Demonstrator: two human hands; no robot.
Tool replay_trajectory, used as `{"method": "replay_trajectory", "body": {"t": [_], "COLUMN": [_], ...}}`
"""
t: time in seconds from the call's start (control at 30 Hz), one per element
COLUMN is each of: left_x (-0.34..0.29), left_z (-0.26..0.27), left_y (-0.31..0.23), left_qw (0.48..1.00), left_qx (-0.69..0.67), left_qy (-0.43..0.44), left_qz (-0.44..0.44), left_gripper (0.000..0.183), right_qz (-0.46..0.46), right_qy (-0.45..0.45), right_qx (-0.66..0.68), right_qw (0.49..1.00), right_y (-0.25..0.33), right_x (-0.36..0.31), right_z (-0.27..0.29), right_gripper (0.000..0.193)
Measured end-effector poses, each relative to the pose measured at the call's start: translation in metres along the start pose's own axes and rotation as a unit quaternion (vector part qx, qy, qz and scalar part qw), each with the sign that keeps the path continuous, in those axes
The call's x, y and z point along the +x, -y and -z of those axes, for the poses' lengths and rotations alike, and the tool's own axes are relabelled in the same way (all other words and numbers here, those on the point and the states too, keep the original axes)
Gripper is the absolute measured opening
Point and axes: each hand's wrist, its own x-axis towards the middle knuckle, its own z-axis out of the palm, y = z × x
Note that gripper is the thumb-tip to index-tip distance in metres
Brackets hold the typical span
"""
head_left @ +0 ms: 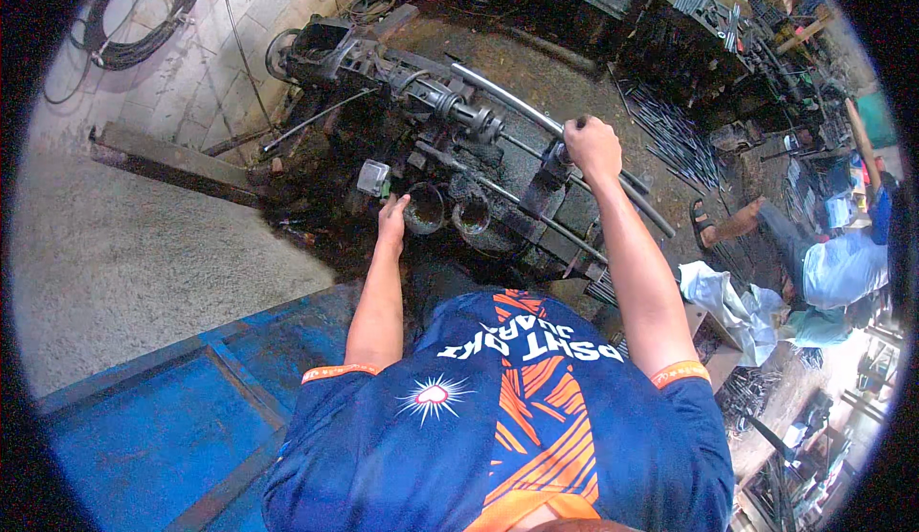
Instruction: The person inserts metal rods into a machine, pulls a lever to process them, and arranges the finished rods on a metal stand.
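A dark, greasy lathe-like machine (450, 106) stands in front of me, with ribbed round metal parts along its spindle and long bright rods running to the right. My right hand (593, 152) is closed around a dark handle (580, 123) on the machine's block at the right. Lower and to the left, my left hand (392, 220) has its fingers bent together beside a small pale box (373, 177) with a green part under it; what they grip is hidden. Two round containers (424, 208) sit just right of that hand.
A blue metal panel (144, 427) lies at lower left. Thin metal rods (675, 135) are piled on the floor at right. Another person's sandalled foot (704, 225) is near them. Coiled black hose (134, 15) hangs on the wall; a cluttered bench (689, 34) stands far right.
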Motion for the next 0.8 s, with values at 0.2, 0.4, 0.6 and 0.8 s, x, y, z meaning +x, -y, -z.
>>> {"method": "replay_trajectory", "body": {"t": [0.2,0.4,0.6,0.8], "left_x": [-0.003,-0.008,-0.004,-0.014], "left_z": [-0.004,-0.004,0.006,0.006], "left_y": [-0.005,-0.004,-0.006,-0.012], "left_qw": [1.000,0.996,0.993,0.990], "left_qx": [-0.009,-0.068,-0.085,-0.050], "left_qy": [-0.001,0.002,0.040,0.084], "left_qz": [0.029,0.066,0.076,0.099], "left_gripper": [0.076,0.063,0.062,0.051], "right_qz": [0.022,0.069,0.101,0.050], "right_qy": [-0.013,-0.106,-0.121,-0.054], "right_qx": [0.015,0.010,0.029,0.001], "right_qw": [1.000,0.992,0.987,0.997], "right_y": [-0.004,-0.016,-0.012,-0.005], "right_x": [0.000,-0.003,-0.009,-0.007], "right_z": [0.001,-0.013,-0.007,0.002], "right_gripper": [0.042,0.032,0.040,0.051]}}
